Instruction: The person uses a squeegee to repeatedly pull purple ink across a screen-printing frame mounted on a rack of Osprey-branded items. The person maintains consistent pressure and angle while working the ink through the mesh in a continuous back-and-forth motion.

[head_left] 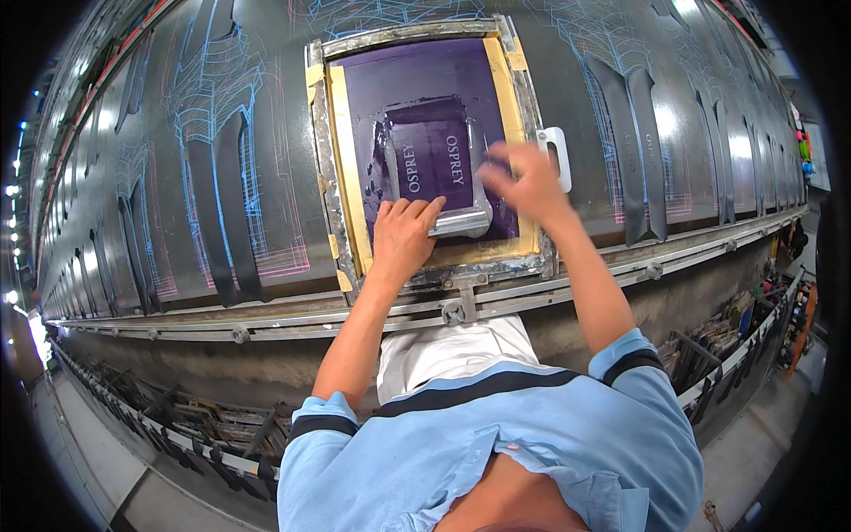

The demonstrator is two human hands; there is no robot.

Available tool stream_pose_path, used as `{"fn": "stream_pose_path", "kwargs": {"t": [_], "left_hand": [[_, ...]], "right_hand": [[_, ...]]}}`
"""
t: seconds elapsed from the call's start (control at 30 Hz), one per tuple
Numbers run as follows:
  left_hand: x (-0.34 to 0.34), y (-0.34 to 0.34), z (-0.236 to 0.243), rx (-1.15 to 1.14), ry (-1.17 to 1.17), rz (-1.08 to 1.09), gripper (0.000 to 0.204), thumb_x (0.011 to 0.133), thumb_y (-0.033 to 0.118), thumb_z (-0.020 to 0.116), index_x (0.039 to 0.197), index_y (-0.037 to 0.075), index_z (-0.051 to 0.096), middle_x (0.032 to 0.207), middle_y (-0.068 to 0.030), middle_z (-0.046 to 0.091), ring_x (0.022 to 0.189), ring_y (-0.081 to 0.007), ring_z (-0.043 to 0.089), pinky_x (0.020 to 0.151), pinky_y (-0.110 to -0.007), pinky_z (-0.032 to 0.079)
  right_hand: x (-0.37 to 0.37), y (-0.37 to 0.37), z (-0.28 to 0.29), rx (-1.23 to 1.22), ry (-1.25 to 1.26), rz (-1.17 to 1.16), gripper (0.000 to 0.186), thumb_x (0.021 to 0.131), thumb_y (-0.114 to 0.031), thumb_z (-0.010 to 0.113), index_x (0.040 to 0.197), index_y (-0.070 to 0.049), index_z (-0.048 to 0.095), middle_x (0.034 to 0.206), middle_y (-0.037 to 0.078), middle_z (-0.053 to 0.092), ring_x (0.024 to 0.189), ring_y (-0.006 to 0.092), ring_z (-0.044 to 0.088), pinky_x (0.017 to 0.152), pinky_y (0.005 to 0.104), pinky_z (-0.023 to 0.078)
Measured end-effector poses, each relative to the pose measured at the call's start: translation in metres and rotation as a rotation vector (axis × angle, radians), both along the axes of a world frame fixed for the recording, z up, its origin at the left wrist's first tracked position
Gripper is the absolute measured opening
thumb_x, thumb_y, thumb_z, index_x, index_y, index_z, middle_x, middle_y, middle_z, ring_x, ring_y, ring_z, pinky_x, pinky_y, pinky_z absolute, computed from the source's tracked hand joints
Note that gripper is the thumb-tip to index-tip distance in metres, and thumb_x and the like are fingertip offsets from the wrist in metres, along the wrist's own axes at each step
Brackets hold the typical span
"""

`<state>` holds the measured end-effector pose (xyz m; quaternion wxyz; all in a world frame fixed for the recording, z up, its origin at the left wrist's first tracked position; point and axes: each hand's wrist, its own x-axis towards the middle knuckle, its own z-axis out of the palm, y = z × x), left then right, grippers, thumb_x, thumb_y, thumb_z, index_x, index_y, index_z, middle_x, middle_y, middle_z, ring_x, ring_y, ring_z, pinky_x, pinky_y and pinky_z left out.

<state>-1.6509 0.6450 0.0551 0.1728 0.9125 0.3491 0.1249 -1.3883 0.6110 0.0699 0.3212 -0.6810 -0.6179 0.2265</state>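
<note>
A screen-printing frame with purple mesh lies before me, edged inside with yellowish tape. Pale lettering shows in the mesh's printing window, with wet glossy ink around it. Near the frame's front side a metal-handled squeegee lies across the mesh. My left hand is closed at the squeegee's left end, its fingers curled over it. Over the mesh's right edge hovers my right hand, smeared by motion and apart from the squeegee; its fingers cannot be made out clearly.
A long dark printing table carries dark strap-shaped pieces and blue and pink lines. A white handle-shaped piece sits by the frame's right side. A metal rail with a clamp runs along the table's near edge.
</note>
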Motion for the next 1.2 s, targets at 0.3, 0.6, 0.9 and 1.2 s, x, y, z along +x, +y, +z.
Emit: {"fn": "stream_pose_path", "kwargs": {"t": [0.3, 0.6, 0.9, 1.2], "left_hand": [[-0.014, -0.010, 0.000, -0.015, -0.015, 0.008, 0.042, 0.057, 0.006, 0.082, 0.097, 0.014, 0.071, 0.099, -0.0004, 0.070, 0.095, -0.0230, 0.062, 0.086, -0.040, 0.042], [-0.162, 0.035, 0.024, 0.040, -0.013, 0.105, 0.045, 0.058, 0.004, 0.081, 0.101, 0.016, 0.073, 0.102, -0.0013, 0.071, 0.098, -0.0248, 0.064, 0.088, -0.043, 0.044], [-0.416, 0.105, 0.037, 0.091, -0.014, 0.084, 0.035, 0.063, 0.005, 0.084, 0.097, 0.012, 0.075, 0.097, -0.0023, 0.074, 0.089, -0.0260, 0.066, 0.082, -0.040, 0.043], [-0.476, 0.060, 0.020, 0.107, -0.008, 0.013, 0.048, 0.055, 0.000, 0.077, 0.101, 0.013, 0.072, 0.103, -0.0031, 0.073, 0.090, -0.0251, 0.066, 0.084, -0.041, 0.045]], "right_hand": [[0.077, 0.013, -0.055, -0.133, -0.068, -0.624, 0.033, 0.095, -0.040, 0.069, 0.101, -0.008, 0.072, 0.096, 0.018, 0.074, 0.093, 0.0396, 0.072, 0.082, 0.0442, 0.053], [-0.090, 0.062, -0.040, 0.092, 0.025, -0.523, 0.020, 0.098, -0.027, 0.068, 0.100, -0.007, 0.067, 0.095, 0.014, 0.072, 0.088, 0.0328, 0.070, 0.078, 0.0433, 0.053], [-0.356, 0.144, -0.036, 0.159, 0.427, -0.508, 0.023, 0.096, -0.025, 0.067, 0.096, -0.003, 0.061, 0.082, 0.025, 0.070, 0.084, 0.0491, 0.068, 0.071, 0.0519, 0.053], [-0.379, 0.169, -0.074, 0.145, 0.122, -0.567, 0.021, 0.096, -0.029, 0.066, 0.099, -0.009, 0.066, 0.092, 0.022, 0.072, 0.089, 0.0496, 0.068, 0.075, 0.0535, 0.052]]}}
